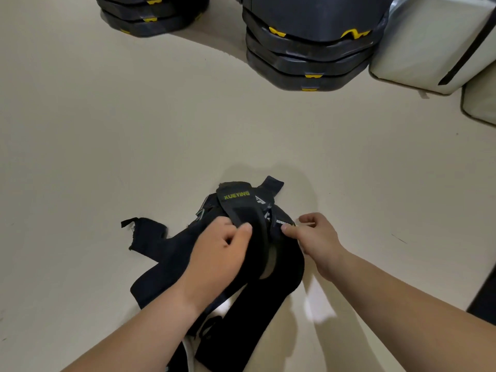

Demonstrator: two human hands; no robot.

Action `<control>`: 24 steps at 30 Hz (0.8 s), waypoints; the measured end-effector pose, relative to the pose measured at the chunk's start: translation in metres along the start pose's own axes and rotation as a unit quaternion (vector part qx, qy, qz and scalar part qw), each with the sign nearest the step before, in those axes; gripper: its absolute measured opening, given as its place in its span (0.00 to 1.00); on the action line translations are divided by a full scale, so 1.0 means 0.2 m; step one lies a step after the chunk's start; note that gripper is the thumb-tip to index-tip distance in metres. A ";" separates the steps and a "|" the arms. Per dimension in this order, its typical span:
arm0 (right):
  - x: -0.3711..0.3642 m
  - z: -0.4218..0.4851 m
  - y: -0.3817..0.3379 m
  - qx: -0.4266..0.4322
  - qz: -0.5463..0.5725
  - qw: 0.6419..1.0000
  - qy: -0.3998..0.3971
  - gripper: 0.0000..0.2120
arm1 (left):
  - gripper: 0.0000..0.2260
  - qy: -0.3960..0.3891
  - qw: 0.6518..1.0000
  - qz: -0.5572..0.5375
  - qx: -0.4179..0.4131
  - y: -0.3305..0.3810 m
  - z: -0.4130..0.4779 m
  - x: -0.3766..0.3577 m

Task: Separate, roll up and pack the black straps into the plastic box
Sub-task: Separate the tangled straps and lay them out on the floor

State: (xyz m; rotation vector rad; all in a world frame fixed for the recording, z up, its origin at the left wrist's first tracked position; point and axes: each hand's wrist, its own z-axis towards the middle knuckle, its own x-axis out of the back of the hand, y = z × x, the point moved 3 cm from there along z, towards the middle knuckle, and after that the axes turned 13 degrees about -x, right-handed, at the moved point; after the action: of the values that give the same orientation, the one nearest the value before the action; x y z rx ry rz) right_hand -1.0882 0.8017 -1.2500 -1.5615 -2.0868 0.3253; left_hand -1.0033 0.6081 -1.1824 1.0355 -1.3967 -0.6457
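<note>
Lower centre: a tangled heap of black straps [268, 291] is lying on the floor [107, 130]. Being soft, light and limp, they are probably snagging, so free ends are giving you the best hold. Your left hand [217, 253] is pinching the lettered strap [236, 196] and your right hand [316, 237] is pinching its neighbour. Stacked black cases [308, 57] are standing well apart, at the upper right.

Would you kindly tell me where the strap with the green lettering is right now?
In the head view, the green-lettered strap tops the tangled black straps on the floor, low centre; the left hand pinches its near end.
</note>
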 end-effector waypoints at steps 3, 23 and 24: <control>0.01 -0.03 -0.05 0.039 -0.026 0.999 -0.003 0.15 | 0.24 -0.091 0.988 0.064 -0.108 0.02 -0.06 -0.12; 0.11 0.06 0.06 -0.066 -0.084 0.987 -0.124 0.08 | 0.24 -0.052 0.979 0.195 -0.028 -0.08 0.13 -0.04; 0.12 0.06 0.06 -0.065 -0.088 0.986 -0.128 0.11 | 0.23 -0.068 0.970 0.232 -0.026 -0.07 0.14 -0.04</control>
State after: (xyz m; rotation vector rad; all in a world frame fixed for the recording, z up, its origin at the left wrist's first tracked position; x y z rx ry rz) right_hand -1.0891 0.8287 -1.2605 -1.4561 -2.4721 0.3477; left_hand -1.0280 0.6037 -1.2030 0.5968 -1.6615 -0.4083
